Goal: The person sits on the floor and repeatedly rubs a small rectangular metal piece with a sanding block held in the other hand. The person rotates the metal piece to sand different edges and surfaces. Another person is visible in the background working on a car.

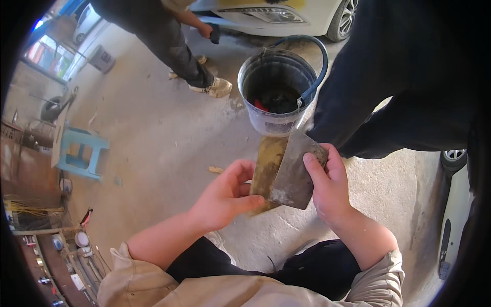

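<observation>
My left hand [223, 197] pinches a yellow-brown, stained flat piece [269, 158] by its lower edge, thumb in front and fingers curled by its side. A thin grey rectangular sheet [297, 169], scuffed and whitish near its lower end, is gripped in my right hand [331, 184], thumb pressed on its face. The grey sheet overlaps the yellow-brown piece. What material either one is, I cannot make out. Just beyond them stands a bucket [271, 125] with a dark inside, something red in it, and a dark-sleeved handle.
A person in dark trousers [163, 46] stands ahead, holding a dark object. Dark-clothed legs [388, 102] are close on my right. A white car [240, 20] is at the back. On the left are a blue stool [82, 153] and a tool-filled shelf [56, 266].
</observation>
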The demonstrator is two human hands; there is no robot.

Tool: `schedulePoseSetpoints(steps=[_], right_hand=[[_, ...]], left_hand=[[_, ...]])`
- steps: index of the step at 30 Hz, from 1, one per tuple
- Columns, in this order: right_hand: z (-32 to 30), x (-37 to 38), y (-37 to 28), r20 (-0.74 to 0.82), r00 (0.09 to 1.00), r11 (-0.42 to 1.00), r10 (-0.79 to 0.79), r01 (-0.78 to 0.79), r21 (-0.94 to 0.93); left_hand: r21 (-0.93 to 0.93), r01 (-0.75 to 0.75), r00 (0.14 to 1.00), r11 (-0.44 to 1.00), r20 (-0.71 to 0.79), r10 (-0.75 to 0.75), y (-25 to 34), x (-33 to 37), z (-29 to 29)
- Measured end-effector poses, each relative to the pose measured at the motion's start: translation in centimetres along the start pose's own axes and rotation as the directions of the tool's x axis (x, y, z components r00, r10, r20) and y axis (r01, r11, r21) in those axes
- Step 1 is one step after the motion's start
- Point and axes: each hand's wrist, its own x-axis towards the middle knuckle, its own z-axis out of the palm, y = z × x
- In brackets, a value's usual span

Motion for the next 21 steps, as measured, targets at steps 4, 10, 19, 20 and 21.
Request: schedulePoseSetpoints(steps=[4,10,19,20,21], right_hand=[[1.0,-0.8,-0.6,0.132,0.991,1.0,0.004,-0.003,-0.009],[1.3,-2.2,-0.8,0.188,0.975,0.957,-0.115,0.159,-0.243],[0.6,-1.8,-1.0,0.173,0.951,0.876,-0.257,0.305,-0.373],[0.6,-1.8,-1.1,0.179,0.94,0.854,-0.291,0.339,-0.395],[0.6,-1.9,-1.1,0.186,0.928,0.829,-0.323,0.373,-0.417]], left_hand=[[0.064,-0.007,0.989,0.998,0.15,-0.003,-0.1,0.0,0.3],[0.171,0.013,0.997,0.985,0.069,-0.026,-1.1,-0.2,0.9],[0.155,-0.172,0.985,0.973,0.035,0.169,-0.7,-0.6,1.3],[0.117,-0.174,0.984,0.978,0.052,0.169,-0.7,-0.6,1.2],[0.079,-0.175,0.983,0.981,0.07,0.17,-0.7,-0.6,1.2]])
